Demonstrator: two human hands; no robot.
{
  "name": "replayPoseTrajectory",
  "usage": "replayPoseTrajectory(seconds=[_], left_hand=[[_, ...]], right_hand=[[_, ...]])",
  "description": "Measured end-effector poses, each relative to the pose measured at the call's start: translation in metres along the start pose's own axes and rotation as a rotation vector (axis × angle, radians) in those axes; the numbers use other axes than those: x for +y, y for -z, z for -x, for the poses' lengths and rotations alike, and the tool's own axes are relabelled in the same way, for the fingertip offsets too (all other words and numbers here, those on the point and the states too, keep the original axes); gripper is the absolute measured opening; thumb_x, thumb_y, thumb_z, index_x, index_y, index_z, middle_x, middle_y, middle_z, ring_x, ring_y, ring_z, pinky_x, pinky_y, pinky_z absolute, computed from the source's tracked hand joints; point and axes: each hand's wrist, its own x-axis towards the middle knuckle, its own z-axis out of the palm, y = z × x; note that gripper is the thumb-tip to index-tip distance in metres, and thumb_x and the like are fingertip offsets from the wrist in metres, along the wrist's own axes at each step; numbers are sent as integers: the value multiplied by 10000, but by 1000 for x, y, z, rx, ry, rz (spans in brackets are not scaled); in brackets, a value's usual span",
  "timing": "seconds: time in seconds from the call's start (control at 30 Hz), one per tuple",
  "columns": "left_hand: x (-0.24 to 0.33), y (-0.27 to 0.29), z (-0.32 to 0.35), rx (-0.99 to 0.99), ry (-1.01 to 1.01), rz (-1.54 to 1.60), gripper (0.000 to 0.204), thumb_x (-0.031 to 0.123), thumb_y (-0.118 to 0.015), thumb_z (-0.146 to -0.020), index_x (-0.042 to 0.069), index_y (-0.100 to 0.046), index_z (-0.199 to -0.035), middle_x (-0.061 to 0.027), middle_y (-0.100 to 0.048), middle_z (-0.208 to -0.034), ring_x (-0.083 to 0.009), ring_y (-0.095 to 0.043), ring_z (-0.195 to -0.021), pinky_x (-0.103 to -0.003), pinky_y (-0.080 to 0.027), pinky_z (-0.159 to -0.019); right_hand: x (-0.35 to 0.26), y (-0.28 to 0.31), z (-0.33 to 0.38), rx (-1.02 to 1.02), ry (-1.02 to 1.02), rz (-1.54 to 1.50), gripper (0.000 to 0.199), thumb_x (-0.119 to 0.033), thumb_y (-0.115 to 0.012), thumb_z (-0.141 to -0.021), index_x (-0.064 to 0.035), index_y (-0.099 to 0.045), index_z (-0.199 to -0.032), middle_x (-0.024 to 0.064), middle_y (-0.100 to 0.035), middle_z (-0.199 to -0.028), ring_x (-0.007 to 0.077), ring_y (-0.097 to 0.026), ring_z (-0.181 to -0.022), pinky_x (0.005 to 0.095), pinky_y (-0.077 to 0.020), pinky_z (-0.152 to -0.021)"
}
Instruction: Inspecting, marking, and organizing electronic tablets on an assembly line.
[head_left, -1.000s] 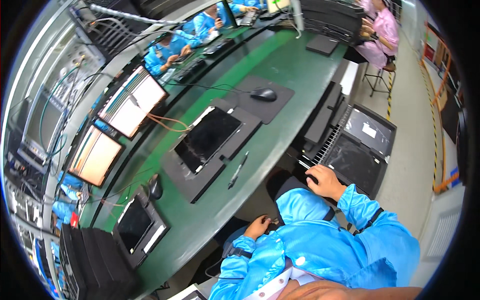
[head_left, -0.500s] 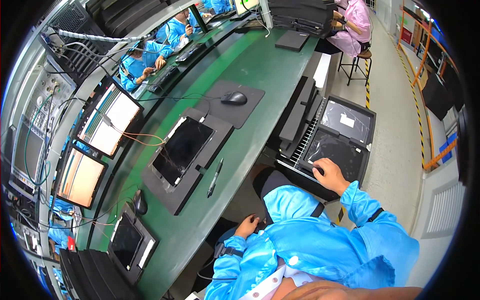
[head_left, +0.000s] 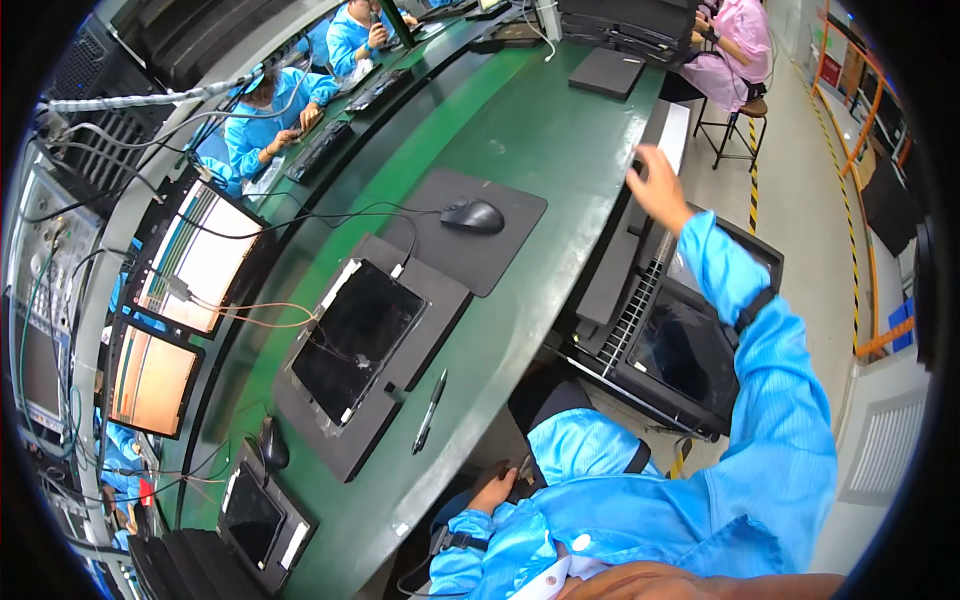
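My right hand is raised beside the bench's right edge, thumb and fingers apart, nothing visible in it. Below it stands an open black case with a dark, film-covered panel inside. Low by my lap, my left hand is curled; whatever it grips is mostly hidden. On the green bench in front of me, a dark display panel lies in a black foam holder. A black pen rests close to the bench's near edge.
A mouse sits on a dark pad. Two lit monitors stand at the left. A second panel lies lower left, by another mouse. Black foam pieces are stacked at the right. Co-workers sit along the bench.
My right hand has lifted off the panel in the open case and moved up and forward to the bench's edge. My left hand stays by my lap. The view has shifted slightly.
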Motion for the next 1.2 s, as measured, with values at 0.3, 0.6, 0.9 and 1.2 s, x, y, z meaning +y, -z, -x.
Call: replayPoseTrajectory(seconds=[0.3, 0.6, 0.9, 1.2], left_hand=[[-76, -56, -63, -39, 21, 190, 568, 484, -453, -1012, 31, -619, -1313, -187, -627, -1307, -292, -586, -1202, -353, -426, -1055], [1, -5, -58, 54, 117, 146, 557, 466, -477, -990, 32, -615, -1312, -187, -652, -1248, -309, -618, -1115, -389, -459, -1001], [2, 5, -58, 62, -41, 109, 549, 448, -500, -968, 34, -610, -1311, -186, -677, -1189, -325, -651, -1029, -424, -491, -948], [5, -8, -31, 129, -200, 175, 521, 389, -561, -949, 18, -593, -1313, -198, -674, -1198, -349, -656, -1063, -435, -500, -949]], right_hand=[[73, -91, -192, -276, -171, 552, 777, -409, -596, -915, -155, -268, -1572, 125, -213, -1644, 317, -183, -1521, 489, -276, -1189], [64, -79, -151, -161, 64, 404, 499, -487, -583, -945, -49, -645, -1175, 178, -614, -1207, 369, -544, -1175, 458, -464, -976], [76, -5, -27, -122, -508, -278, 773, -491, -712, -875, 6, -452, -1406, 163, -553, -1349, 309, -562, -1220, 430, -453, -976], [51, 31, -35, -306, -594, -1492, 452, -190, -580, -1007, 69, -502, -1369, 130, -580, -1355, 230, -565, -1224, 369, -433, -1083]])
